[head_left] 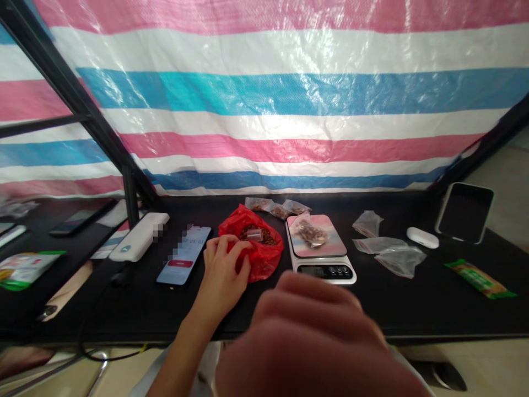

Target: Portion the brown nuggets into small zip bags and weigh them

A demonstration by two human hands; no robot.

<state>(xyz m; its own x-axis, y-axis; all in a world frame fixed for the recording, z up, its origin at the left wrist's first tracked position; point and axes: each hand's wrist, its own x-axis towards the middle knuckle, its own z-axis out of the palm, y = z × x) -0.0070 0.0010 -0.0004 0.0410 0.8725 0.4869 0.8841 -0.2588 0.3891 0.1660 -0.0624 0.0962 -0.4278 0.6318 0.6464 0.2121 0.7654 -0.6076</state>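
My left hand (227, 266) is closed on the near left edge of a red plastic bag (264, 267), its fingers curled into the film. Brown pellets (268, 238) lie inside the bag, with a small clear cylinder (255, 235) on top of them. Close to the camera, my right hand (314, 336) is raised and blurred, its fingers folded; whatever they may hold is hidden. Beyond it stands a digital kitchen scale (343, 273), and a filled clear zip bag (312, 234) rests on its plate.
Several filled zip bags (278, 209) lie behind the red bag. Right of the scale are unfilled zip bags (399, 256), a white earbud case (422, 237), a green-wrapped snack (481, 278) and a propped device (465, 212). A phone (184, 259) and power bank (140, 237) lie left.
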